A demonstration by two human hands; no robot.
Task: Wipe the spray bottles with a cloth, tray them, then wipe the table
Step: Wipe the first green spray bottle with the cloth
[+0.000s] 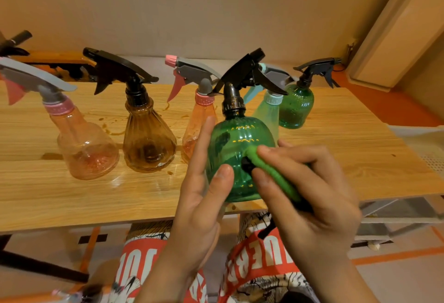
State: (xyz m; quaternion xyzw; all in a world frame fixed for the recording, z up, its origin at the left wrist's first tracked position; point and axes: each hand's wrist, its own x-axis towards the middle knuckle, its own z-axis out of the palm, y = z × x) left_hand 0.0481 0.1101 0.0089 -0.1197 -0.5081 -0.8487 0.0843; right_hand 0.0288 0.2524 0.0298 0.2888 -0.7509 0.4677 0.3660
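Observation:
A green spray bottle (236, 143) with a black trigger head is lifted just above the wooden table's (96, 194) front edge. My left hand (201, 197) holds its left side, thumb on the front. My right hand (310, 194) grips a folded green cloth (271, 173) and presses it against the bottle's right front. Behind stand a pink bottle (84, 141), a brown bottle (149, 139), a second pink bottle (198, 125), a pale teal bottle (269, 112) and a small green bottle (296, 108).
Brown liquid spots (108, 125) mark the tabletop around the bottles. A white mesh tray (430, 149) shows at the right edge. Another black sprayer head (16, 40) pokes in at the far left. My patterned lap (254, 254) is below the table.

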